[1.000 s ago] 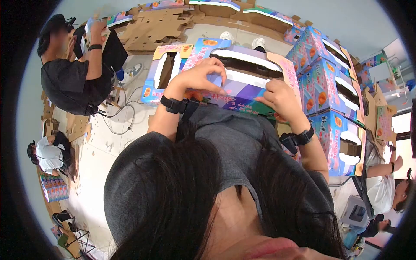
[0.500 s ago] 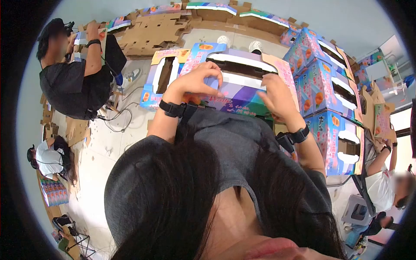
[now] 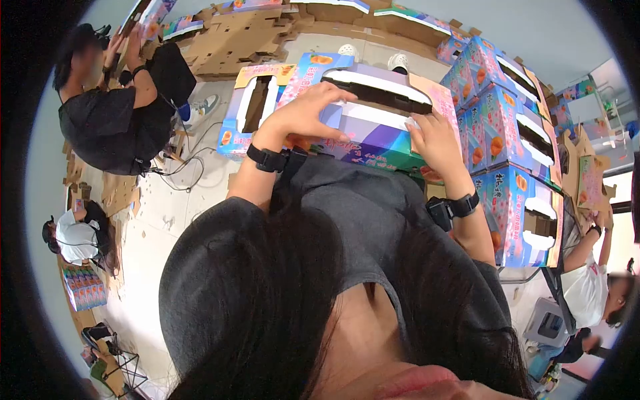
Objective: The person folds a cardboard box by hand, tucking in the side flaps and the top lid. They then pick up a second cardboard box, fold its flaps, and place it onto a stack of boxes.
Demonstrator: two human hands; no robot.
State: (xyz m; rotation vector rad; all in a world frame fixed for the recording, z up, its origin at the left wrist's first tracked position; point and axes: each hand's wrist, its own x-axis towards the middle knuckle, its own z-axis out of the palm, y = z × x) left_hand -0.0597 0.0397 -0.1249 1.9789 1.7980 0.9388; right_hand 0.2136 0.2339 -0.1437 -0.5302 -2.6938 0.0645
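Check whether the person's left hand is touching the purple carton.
Touching. The head view shows the left hand curled over the purple carton at its top edge, pressing on its panel.

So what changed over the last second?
Right hand slid up the carton's right end, fingertips now on the white flap. Left hand stretched its fingers further over the top edge. The co-worker at upper left lifted a flat box higher. Both hands stayed on the carton; stacked boxes unchanged.

Bright even light, fisheye distortion, dark vignette
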